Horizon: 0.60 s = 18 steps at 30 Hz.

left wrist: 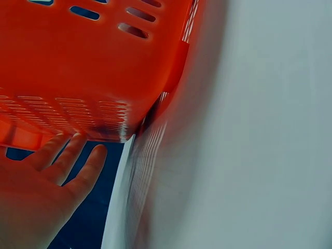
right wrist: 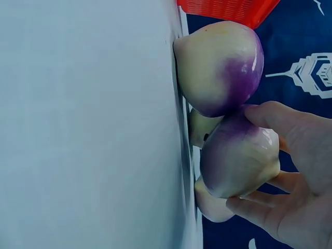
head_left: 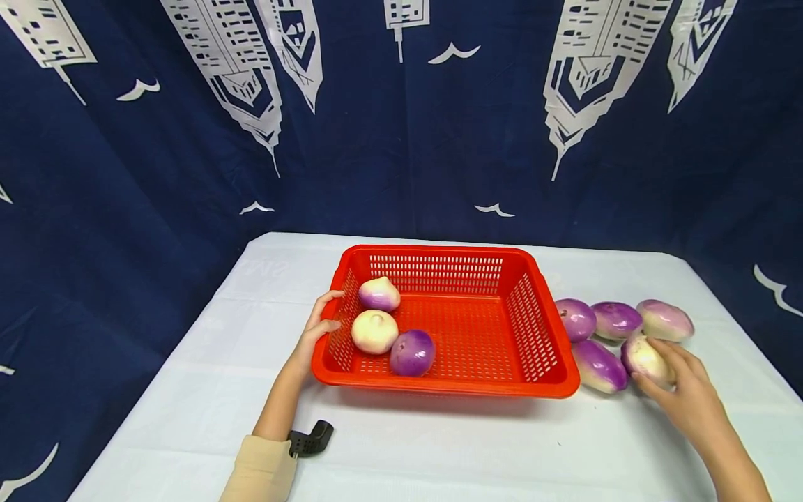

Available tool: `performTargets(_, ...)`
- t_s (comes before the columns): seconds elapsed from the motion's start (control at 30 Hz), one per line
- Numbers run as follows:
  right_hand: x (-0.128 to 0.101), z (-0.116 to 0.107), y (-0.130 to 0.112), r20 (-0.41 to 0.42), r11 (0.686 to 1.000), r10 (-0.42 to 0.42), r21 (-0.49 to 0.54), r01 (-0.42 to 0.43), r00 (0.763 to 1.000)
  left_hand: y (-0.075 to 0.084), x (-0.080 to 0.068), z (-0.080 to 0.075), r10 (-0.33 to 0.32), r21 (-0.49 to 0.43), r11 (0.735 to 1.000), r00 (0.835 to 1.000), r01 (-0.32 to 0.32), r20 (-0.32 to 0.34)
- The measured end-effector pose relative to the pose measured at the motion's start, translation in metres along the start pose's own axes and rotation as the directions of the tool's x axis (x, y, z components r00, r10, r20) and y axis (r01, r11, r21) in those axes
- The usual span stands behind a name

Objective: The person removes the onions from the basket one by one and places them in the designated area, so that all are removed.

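My left hand (head_left: 312, 333) holds the left rim of a red plastic basket (head_left: 445, 392), some fingers over the edge. In the left wrist view, other fingers (left wrist: 85, 174) touch the outer wall of the basket. At the right, my right hand (head_left: 686, 390) grips a purple-and-white turnip (head_left: 649, 359), thumb on one side and fingers on the other. The held turnip (right wrist: 238, 155) seems to touch a neighbouring turnip (right wrist: 220, 67) in the right wrist view. Inside the basket, at its left end, lie a purple-white turnip (head_left: 379, 294), a cream one (head_left: 374, 332) and a purple one (head_left: 412, 353).
Right of the basket lie more glossy turnips: a round purple one (head_left: 575, 319), an oblong one (head_left: 599, 366), a dark purple one (head_left: 617, 321) and a pinkish one (head_left: 665, 321). A white cloth (head_left: 439, 453) covers the table. Behind hangs a dark blue curtain (head_left: 408, 153).
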State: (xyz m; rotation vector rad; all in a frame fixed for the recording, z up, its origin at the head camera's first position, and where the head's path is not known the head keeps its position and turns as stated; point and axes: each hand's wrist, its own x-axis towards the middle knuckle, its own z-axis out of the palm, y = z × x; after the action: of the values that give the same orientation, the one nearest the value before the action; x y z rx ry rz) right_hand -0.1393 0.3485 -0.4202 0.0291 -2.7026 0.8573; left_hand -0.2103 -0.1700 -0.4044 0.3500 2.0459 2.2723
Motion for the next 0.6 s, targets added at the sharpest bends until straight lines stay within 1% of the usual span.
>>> performTargets(0.23,-0.0016,0.0029,0.003,0.124,1.0,0.022,0.008,-0.023,0.992,0.0011,-0.0009,0.0002,-0.011,-0.013,1.0,1.0,0.011,0.009)
performTargets(0.4,-0.0022,0.0044,0.0041,0.11,1.0,0.005,0.019,-0.007,0.994,-0.0009,-0.0003,-0.0005,-0.01,-0.007,1.0,1.0,0.011,0.008)
performTargets(0.6,-0.0025,0.0038,0.0024,0.093,1.0,0.009,-0.005,-0.009,0.996,-0.0015,0.0002,-0.001,-0.009,-0.008,1.0,1.0,0.009,0.011)
